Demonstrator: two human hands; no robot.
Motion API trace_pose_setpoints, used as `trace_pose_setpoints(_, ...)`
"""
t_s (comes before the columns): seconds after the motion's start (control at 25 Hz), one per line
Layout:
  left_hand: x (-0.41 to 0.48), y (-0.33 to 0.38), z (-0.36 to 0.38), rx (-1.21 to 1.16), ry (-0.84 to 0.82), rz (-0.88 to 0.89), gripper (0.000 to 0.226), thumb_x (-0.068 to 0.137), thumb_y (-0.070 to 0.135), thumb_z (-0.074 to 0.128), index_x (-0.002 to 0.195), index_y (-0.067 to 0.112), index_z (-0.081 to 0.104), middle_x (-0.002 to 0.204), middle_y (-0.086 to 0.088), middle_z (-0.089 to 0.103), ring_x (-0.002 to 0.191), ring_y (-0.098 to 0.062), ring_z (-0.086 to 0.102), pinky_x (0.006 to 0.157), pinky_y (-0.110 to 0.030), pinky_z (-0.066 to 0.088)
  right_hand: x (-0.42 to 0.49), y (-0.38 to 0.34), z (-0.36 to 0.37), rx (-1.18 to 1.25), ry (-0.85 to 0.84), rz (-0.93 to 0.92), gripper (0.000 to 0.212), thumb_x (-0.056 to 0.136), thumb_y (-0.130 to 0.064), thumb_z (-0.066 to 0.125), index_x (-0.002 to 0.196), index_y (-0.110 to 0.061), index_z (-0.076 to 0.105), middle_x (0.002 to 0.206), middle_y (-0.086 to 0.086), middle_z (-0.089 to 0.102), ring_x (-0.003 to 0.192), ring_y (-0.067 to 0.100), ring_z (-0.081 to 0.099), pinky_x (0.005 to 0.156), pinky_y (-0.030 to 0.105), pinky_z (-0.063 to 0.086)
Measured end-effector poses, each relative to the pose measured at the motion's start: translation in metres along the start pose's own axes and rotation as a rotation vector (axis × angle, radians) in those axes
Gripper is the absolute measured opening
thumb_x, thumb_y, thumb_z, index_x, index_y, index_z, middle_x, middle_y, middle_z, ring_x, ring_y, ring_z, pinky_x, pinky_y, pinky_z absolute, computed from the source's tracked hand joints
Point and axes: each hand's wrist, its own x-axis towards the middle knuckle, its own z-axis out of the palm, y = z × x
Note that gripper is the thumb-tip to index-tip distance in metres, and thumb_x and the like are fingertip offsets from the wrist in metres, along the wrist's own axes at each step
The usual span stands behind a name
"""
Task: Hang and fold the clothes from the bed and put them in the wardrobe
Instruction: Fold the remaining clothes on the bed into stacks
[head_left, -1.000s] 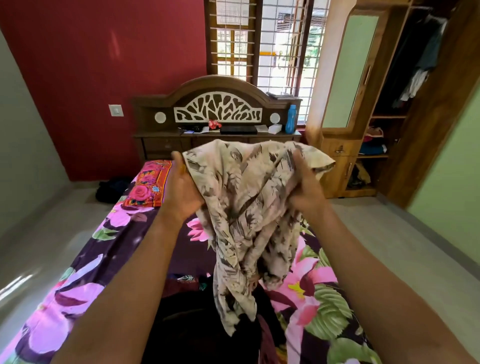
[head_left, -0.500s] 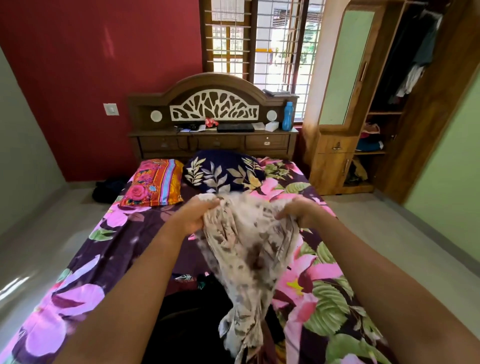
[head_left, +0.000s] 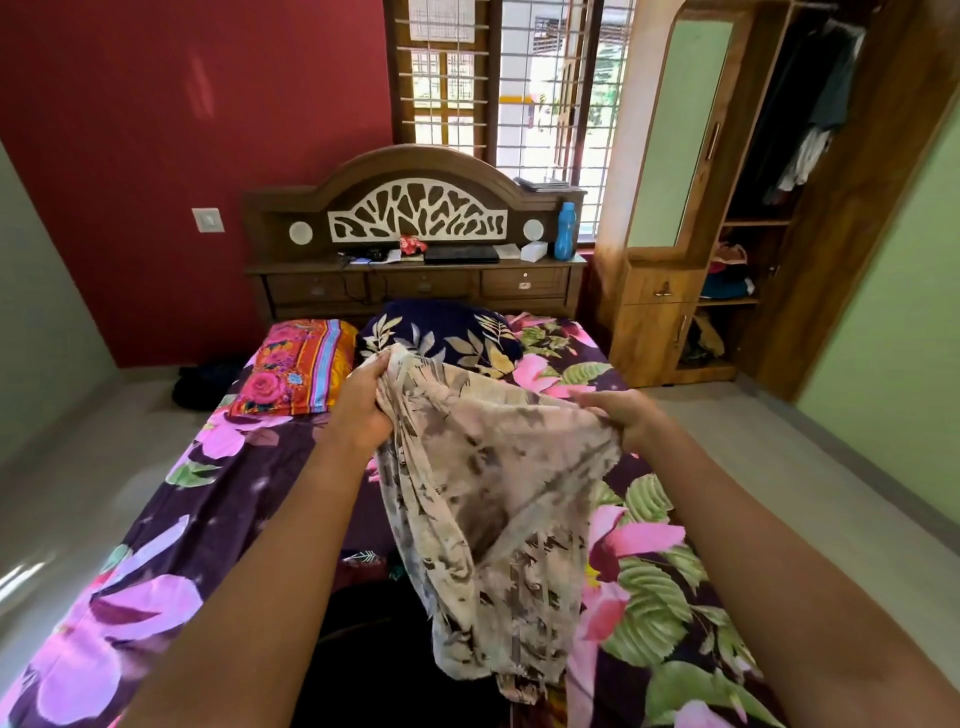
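Both arms reached out over the bed (head_left: 171, 519) from its near edge. The left hand (head_left: 363, 410) gripped one upper end of a beige leaf-print garment (head_left: 493, 499), fingers curled into the cloth. The right hand (head_left: 621, 415) clutched the other upper end, so the fabric was stretched between them above the middle of the bed. The rest hung in loose folds towards the near edge, over a dark heap (head_left: 395, 660) of clothes; I could not tell whether it touched the heap.

An orange pillow (head_left: 296, 369) lay at the far left corner, with a navy pillow (head_left: 441, 332) just beside it along the far edge. A blue bottle (head_left: 566, 231) stood on the right end of the headboard (head_left: 415, 171) shelf. Past the far right corner the wardrobe (head_left: 857, 218) stood open, with hanging clothes (head_left: 810, 135) inside.
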Motion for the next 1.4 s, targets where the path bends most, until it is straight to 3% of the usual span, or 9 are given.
trace_pose_setpoints(0.12,0.003,-0.001,-0.003,-0.047,0.014,0.028,0.022,0.1,0.021,0.04,0.101,0.01,0.059,0.074,-0.011,0.071,0.069,-0.022,0.07,0.057,-0.038,0.058,-0.004,-0.008,-0.006,-0.685,-0.073,-0.024,0.052,0.087,-0.009,0.065,0.135,-0.006,0.046,0.125,0.014,0.056,0.103,0.025,0.06,0.064,0.026,0.053)
trace_pose_setpoints(0.32,0.0,0.001,0.007,-0.052,0.008,0.025,0.022,0.099,0.022,0.042,0.1,0.009,0.06,0.072,-0.011,0.072,0.066,-0.022,0.071,0.052,-0.037,0.057,-0.003,0.001,-0.031,-1.063,0.375,-0.244,0.03,0.091,-0.003,0.051,0.12,0.005,0.05,0.122,0.023,0.052,0.104,0.034,0.056,0.078,0.035,0.046)
trace_pose_setpoints(0.52,0.002,-0.005,0.0,-0.079,0.027,0.01,0.023,0.099,0.022,0.041,0.099,0.01,0.061,0.073,-0.011,0.072,0.069,-0.022,0.071,0.055,-0.036,0.057,-0.009,-0.005,-0.048,0.093,-0.047,0.032,0.009,0.097,-0.006,0.047,0.093,-0.002,0.053,0.067,0.012,0.063,0.059,0.022,0.061,0.053,0.037,0.055)
trace_pose_setpoints(0.72,0.007,0.008,0.005,-0.071,-0.009,0.092,0.027,0.099,0.022,0.04,0.112,0.007,0.058,0.087,-0.013,0.072,0.081,-0.024,0.071,0.065,-0.039,0.059,-0.023,-0.049,-0.066,0.87,-0.227,-0.478,0.019,0.097,-0.014,0.047,0.106,-0.013,0.063,0.099,0.008,0.071,0.095,0.021,0.068,0.083,0.041,0.056)
trace_pose_setpoints(0.88,0.002,0.009,0.013,0.083,-0.009,0.034,0.028,0.1,0.02,0.037,0.108,0.004,0.059,0.083,-0.014,0.072,0.08,-0.023,0.07,0.077,-0.041,0.053,-0.024,-0.04,-0.065,-0.087,-0.085,-0.187,0.017,0.097,-0.005,0.046,0.106,0.0,0.059,0.094,0.016,0.064,0.077,0.023,0.064,0.065,0.033,0.055)
trace_pose_setpoints(1.08,-0.006,-0.009,0.006,0.434,0.018,-0.248,0.025,0.098,0.017,0.043,0.086,0.003,0.06,0.081,-0.017,0.068,0.072,-0.027,0.066,0.069,-0.039,0.049,-0.023,-0.026,-0.073,0.197,-0.18,-0.171,0.016,0.093,0.002,0.049,0.099,-0.003,0.063,0.083,0.013,0.064,0.071,0.02,0.062,0.058,0.028,0.058)
trace_pose_setpoints(1.16,0.001,-0.011,-0.002,0.9,0.067,-0.286,0.015,0.089,0.014,0.058,0.086,0.0,0.059,0.097,-0.022,0.061,0.086,-0.03,0.063,0.077,-0.038,0.05,-0.019,-0.016,-0.078,-0.084,-0.137,-0.14,0.015,0.092,0.004,0.051,0.093,-0.004,0.063,0.076,0.011,0.063,0.07,0.021,0.06,0.056,0.03,0.056)
trace_pose_setpoints(1.28,-0.002,-0.017,-0.007,1.483,0.34,-0.021,0.031,0.086,0.015,0.065,0.103,-0.009,0.055,0.106,-0.023,0.059,0.103,-0.036,0.057,0.077,-0.035,0.043,-0.001,0.006,-0.083,-0.827,0.334,-0.214,0.009,0.091,-0.006,0.057,0.082,-0.003,0.057,0.078,0.013,0.057,0.07,0.022,0.052,0.057,0.03,0.039)
trace_pose_setpoints(1.4,-0.01,-0.025,-0.003,1.418,0.439,0.349,0.034,0.097,0.016,0.049,0.114,-0.013,0.049,0.119,-0.027,0.051,0.108,-0.038,0.049,0.077,-0.032,0.034,0.001,0.019,-0.076,-0.536,0.565,-0.495,0.016,0.096,-0.009,0.047,0.097,0.001,0.059,0.092,0.012,0.059,0.086,0.024,0.054,0.07,0.029,0.037)
